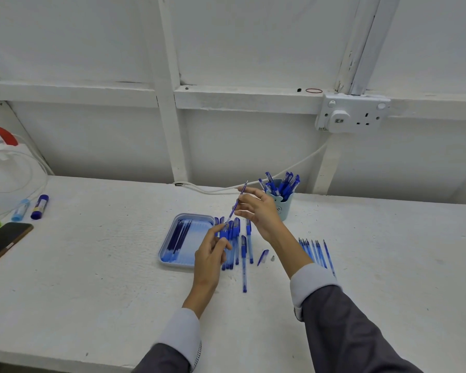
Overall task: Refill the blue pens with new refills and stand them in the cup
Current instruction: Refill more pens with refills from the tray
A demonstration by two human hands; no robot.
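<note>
As right hand (258, 211) pinches refill (243, 189), it overlaps cup (285, 208).

Really bright in here: flat, soft white light from overhead bounces off the white wall (240, 44) and white table (92, 278), so everything has a cool bluish tint. Shadows are faint, just soft grey smudges on the table under the left hand (210, 254) and right hand (261, 208). The wide lens bends things: the rail (240, 94) bows and the posts lean outward. The middle is fairly crisp, though the thin refill (238, 201) the right hand pinches and the pen (224, 227) the left hand holds look slightly smeared. The phone (3, 243) at the left edge goes soft.
</note>
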